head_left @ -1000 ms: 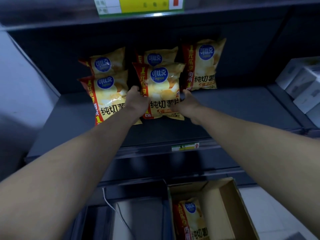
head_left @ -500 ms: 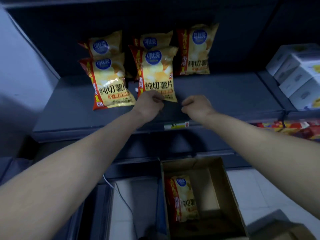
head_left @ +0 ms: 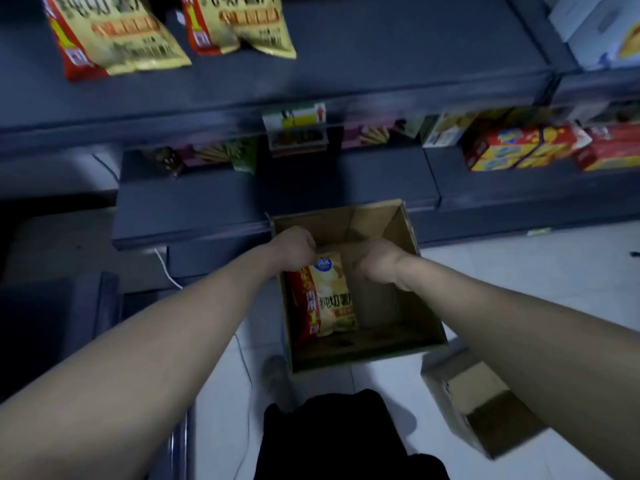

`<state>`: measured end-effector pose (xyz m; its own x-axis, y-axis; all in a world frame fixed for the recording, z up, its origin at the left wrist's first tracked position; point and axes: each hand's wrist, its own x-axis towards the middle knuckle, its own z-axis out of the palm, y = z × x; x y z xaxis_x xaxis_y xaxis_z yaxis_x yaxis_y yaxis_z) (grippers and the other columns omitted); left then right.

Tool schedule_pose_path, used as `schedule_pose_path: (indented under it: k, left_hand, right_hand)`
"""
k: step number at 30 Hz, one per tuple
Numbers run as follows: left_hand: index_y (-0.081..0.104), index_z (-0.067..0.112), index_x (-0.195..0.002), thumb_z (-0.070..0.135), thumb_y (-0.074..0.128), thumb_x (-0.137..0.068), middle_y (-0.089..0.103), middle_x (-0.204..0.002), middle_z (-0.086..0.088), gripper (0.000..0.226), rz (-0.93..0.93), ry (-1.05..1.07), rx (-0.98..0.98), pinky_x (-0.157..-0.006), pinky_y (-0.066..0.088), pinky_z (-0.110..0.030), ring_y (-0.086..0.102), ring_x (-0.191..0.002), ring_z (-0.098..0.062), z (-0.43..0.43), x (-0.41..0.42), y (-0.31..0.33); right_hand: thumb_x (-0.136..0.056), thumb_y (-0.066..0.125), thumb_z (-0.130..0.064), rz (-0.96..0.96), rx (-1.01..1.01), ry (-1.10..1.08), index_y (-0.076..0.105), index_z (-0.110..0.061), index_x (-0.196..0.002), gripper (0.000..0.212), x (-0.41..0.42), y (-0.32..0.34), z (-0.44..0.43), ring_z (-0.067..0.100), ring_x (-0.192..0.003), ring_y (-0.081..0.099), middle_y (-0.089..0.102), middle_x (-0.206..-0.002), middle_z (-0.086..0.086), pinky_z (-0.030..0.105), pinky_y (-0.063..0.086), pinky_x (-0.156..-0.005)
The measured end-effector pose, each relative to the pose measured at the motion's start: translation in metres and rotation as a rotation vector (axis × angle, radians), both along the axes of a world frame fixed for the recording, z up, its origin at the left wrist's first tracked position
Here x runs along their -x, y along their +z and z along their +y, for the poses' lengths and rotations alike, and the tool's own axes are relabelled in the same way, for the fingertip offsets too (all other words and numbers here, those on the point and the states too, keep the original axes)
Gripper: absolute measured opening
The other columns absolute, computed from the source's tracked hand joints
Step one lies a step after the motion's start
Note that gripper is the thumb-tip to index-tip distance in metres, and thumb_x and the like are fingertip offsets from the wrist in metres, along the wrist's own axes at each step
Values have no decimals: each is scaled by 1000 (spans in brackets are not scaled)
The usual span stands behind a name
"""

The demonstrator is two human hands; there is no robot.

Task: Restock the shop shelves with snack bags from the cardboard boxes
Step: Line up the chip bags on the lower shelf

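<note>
Head view: nearest us, an open brown cardboard box [head_left: 363, 355] sits on the floor, with one yellow-and-red snack bag [head_left: 329, 299] lying inside. Our left hand [head_left: 294, 247] curls over the bag's top corner; we cannot tell whether it grips. Our right hand [head_left: 377, 266] hangs fisted and empty beside it. Beyond, matching yellow bags [head_left: 114, 36] lie on the dark grey shelf [head_left: 381, 74].

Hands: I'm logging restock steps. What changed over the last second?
Both hands let go of a shelf bag and dropped into the cardboard box. The left hand now reaches the top of the chip bag, grip unclear; the right hand is curled, empty. All bags stayed put.
</note>
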<state>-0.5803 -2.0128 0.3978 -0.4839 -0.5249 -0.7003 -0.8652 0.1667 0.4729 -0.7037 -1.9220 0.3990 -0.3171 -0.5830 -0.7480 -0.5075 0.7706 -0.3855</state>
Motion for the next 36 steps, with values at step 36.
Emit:
schedule_pose_path:
  k: [36]
  left_hand:
    - [49, 6, -123, 1, 55, -90, 59, -125, -16, 34, 42, 671, -243, -81, 51, -40, 57, -115, -31, 78, 16, -33]
  right_hand:
    - [-94, 53, -18, -581, 43, -539, 54, -20, -95, 3, 16, -66, 61, 18, -91, 59, 64, -93, 3, 39, 46, -92]
